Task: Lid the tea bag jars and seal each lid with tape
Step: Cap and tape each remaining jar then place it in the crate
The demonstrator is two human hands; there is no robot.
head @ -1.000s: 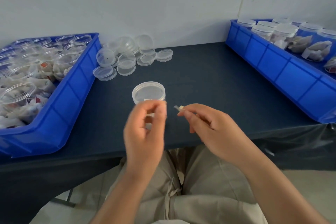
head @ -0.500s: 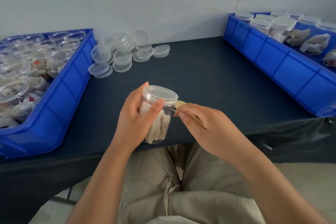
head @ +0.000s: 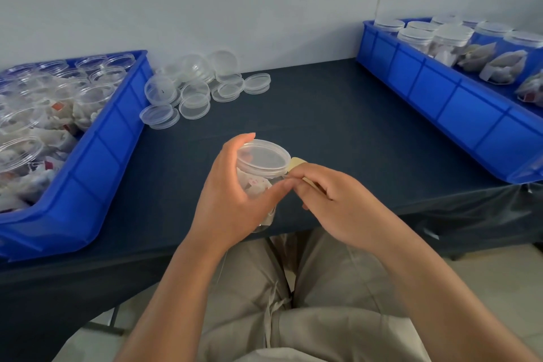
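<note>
A clear plastic jar [head: 258,185] with tea bags inside is held tilted above the table's front edge, with a clear lid [head: 263,159] on it. My left hand [head: 232,197] grips the jar from the left, fingers and thumb wrapped round its body. My right hand [head: 332,200] pinches a beige strip of tape [head: 297,162] whose end lies against the lid's right rim. The jar's lower part is hidden behind my left hand.
A blue bin [head: 97,156] at the left holds several open jars of tea bags. A pile of loose clear lids [head: 194,91] lies beside it on the dark table [head: 338,126]. Another blue bin [head: 458,103] at the right holds several lidded jars and loose tea bags.
A second ago the jar stood on the table and my hands held the tape in front of it. My left hand has since picked the jar up, and my right hand brought the tape to the lid.
</note>
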